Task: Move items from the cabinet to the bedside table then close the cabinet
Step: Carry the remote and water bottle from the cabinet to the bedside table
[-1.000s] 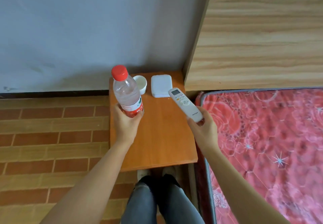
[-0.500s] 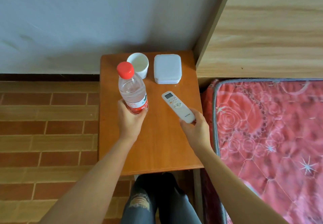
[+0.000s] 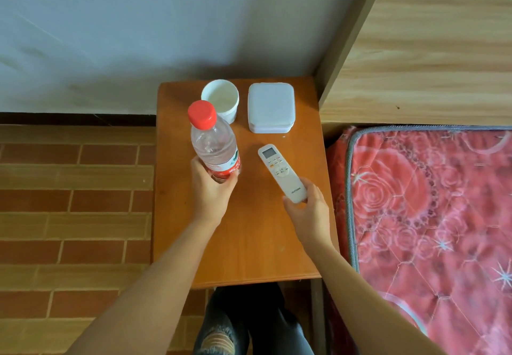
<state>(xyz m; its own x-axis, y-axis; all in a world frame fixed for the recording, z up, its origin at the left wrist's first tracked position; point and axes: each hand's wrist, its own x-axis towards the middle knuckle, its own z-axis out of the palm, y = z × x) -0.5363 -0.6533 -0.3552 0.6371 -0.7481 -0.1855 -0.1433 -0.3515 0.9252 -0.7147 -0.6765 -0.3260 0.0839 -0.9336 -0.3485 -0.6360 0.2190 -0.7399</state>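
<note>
My left hand (image 3: 211, 191) grips the lower part of a clear water bottle (image 3: 212, 141) with a red cap and red label, held upright at the orange bedside table (image 3: 249, 244). My right hand (image 3: 310, 212) holds the near end of a white remote control (image 3: 281, 172), which lies flat or nearly flat on the tabletop, pointing away from me. At the table's far edge stand a white cup (image 3: 220, 99) and a white rectangular box (image 3: 271, 106). The cabinet is not in view.
A bed with a red floral mattress (image 3: 432, 221) lies right of the table, its wooden headboard (image 3: 432, 50) beyond. A grey wall (image 3: 138, 28) backs the table. Brick-patterned floor (image 3: 72, 202) lies to the left. My legs (image 3: 249, 324) are below the table's near edge.
Both hands have come down toward the tabletop with the bottle and the remote; the remote now rests on or just above the table. The view has tilted down and closer.
</note>
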